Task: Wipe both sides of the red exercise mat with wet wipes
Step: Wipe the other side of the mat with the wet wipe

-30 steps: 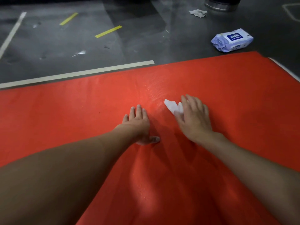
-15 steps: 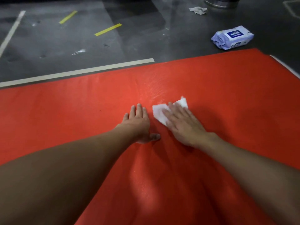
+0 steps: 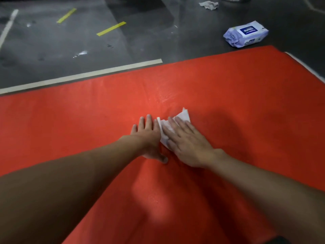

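Right hand [image 3: 189, 144] presses wipe [image 3: 182, 116] flat on mat [image 3: 246, 103]

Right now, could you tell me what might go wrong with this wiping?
1. The wipe has reached the left hand planted on the mat; the patch beneath that palm may get skipped.
2. The mat shows a wet sheen near the hands, so the bracing palm could slip.
3. The wipe pack lies off the mat, far from either hand.

Red mat [image 3: 228, 88] glossy, fine-textured; wipe [image 3: 182, 115] soft cloth.
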Demonstrator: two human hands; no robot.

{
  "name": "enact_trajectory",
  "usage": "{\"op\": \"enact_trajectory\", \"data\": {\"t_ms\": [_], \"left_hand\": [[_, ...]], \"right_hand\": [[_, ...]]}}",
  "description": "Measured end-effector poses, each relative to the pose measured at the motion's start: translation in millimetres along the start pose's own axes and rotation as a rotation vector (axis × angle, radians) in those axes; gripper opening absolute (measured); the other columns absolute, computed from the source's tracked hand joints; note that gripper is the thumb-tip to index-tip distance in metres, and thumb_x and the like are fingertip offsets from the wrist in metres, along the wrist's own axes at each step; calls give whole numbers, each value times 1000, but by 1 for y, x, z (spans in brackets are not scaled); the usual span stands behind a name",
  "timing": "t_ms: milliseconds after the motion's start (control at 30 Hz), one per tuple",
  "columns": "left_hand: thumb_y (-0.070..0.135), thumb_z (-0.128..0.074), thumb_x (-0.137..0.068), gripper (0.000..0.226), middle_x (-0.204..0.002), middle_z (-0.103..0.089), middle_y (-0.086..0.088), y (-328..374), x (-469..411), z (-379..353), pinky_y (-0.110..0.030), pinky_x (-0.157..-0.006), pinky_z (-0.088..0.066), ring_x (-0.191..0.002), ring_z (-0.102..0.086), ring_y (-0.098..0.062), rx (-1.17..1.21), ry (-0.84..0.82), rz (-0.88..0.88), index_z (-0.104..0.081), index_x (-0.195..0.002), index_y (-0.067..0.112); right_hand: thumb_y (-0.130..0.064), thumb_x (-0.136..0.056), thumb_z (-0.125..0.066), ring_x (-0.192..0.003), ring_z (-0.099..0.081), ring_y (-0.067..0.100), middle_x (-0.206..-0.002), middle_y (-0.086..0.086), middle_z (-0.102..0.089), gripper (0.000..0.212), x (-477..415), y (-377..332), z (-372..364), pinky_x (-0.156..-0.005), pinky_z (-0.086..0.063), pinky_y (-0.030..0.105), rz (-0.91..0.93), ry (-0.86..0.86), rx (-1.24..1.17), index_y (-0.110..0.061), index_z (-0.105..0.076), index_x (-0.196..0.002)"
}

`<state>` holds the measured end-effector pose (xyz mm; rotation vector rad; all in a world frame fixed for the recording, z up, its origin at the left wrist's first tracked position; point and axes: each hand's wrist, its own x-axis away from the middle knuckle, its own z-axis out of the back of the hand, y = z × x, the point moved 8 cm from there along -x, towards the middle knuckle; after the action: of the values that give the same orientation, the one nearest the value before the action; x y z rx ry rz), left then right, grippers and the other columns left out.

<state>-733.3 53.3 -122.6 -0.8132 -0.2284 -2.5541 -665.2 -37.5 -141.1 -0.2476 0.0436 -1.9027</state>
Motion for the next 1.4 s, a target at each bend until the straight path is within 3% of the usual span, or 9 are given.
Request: {"op": "enact_trajectory", "data": {"t_ms": [167, 267, 467, 633, 833, 1000, 1167, 1300, 1400], "left_hand": [[62, -60, -84, 112, -161, 18, -17, 8, 18, -14, -49, -120, -9, -149, 12, -38, -17, 78, -60, 8, -154, 7], [60, -57, -86, 104, -162, 15, -14, 7, 22, -12, -47, -121, -9, -150, 11, -35, 48, 83, -72, 2, -155, 9], [79, -58, -72, 129, -160, 24, -12, 12, 41, -40, -50, -120, 3, -147, 22, -31, 118, 125, -72, 12, -154, 9], [77, -67, -65, 137, -161, 23, -12, 16, 43, -40, -53, -119, 5, -147, 22, -31, 180, 191, -39, 11, -154, 9], [78, -68, -63, 142, -157, 31, -16, 33, 72, -59, -60, -116, 7, -144, 28, -38, 165, 93, -16, 17, -152, 7], [74, -71, -64, 139, -159, 26, -13, 32, 71, -59, -56, -118, 5, -146, 24, -34, 170, 171, 13, 13, -154, 9], [72, -62, -76, 123, -161, 25, -7, 33, 94, -71, -48, -122, 0, -148, 22, -27, 178, 192, 1, 11, -155, 12], [79, -61, -69, 133, -159, 28, -7, 36, 91, -73, -49, -120, 3, -147, 25, -29, 189, 145, 16, 16, -154, 11], [81, -61, -67, 135, -158, 31, -4, 31, 96, -78, -46, -120, 3, -146, 26, -25, 170, 161, -2, 17, -154, 13]], "right_hand": [[-41, -103, -15, -152, 10, 20, -166, 8, 6, 61, 0, 43, 12, -123, 5, 39, -383, 62, -12, -18, -4, -159], [-46, -98, -4, -152, 10, 23, -166, 9, 6, 66, 11, -10, -2, -122, 6, 40, -179, 53, 20, -19, -4, -159], [-41, -103, -16, -152, 9, 21, -166, 9, 6, 63, 17, 44, 12, -123, 4, 41, -448, 38, 11, -14, -4, -158], [-49, -95, 1, -153, 6, 21, -166, 8, 4, 73, 35, -8, -5, -123, 2, 40, -78, -33, 89, -13, -6, -158], [-43, -103, -23, -153, 7, 28, -164, 20, 3, 71, 43, 11, 6, -123, 5, 42, -475, 48, 73, 1, -4, -155], [-44, -102, -19, -153, 7, 24, -165, 14, 5, 68, 41, 19, 0, -123, 3, 42, -215, 24, 95, -6, -4, -157], [-40, -103, -21, -152, 8, 27, -165, 14, 2, 67, 49, 28, 6, -122, 7, 43, -408, 79, 24, -4, -3, -157], [-42, -101, -20, -153, 6, 23, -166, 6, 1, 63, 61, -15, -9, -122, 2, 43, -23, 47, 109, -18, -7, -158], [-42, -102, -17, -153, 6, 20, -167, 5, 2, 62, 64, 35, 5, -122, 2, 45, -245, 46, 87, -18, -6, -158]]}}
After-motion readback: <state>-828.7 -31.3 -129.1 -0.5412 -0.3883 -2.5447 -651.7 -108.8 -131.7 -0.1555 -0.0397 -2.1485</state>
